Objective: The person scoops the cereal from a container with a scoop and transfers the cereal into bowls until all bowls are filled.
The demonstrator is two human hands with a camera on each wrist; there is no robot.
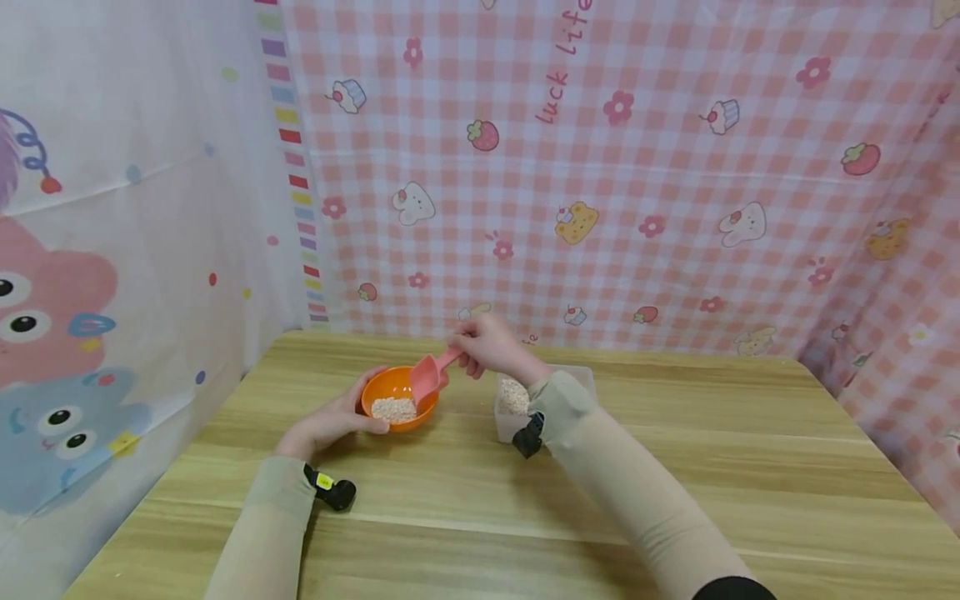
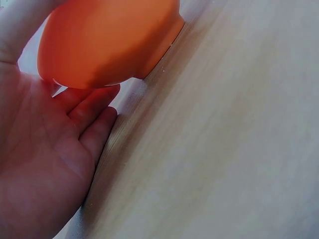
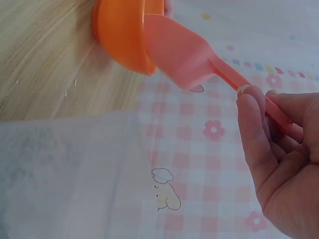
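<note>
I have the left hand (image 1: 330, 421) cupped around the near side of the orange bowl (image 1: 399, 398), fingers curled against its wall, so the bowl stands on the counter (image 1: 675, 467) steadied from one side only. The right hand (image 1: 491, 346) pinches the handle of the pink scoop (image 1: 429, 377) between thumb and fingers, and the scoop head hangs tilted over the bowl's rim, above the pale grain (image 1: 393, 408) already lying inside. Just right of the bowl, partly hidden by my right sleeve, stands a clear container (image 1: 517, 412) with more of the same grain.

The risk I judge nearest is spillage: the scoop head sits at the rim rather than over the bowl's middle, so grain sliding off could land on the counter. The pinch sits far back on the handle, which could let the scoop twist. My right forearm also passes close over the clear container and could knock it.
</note>
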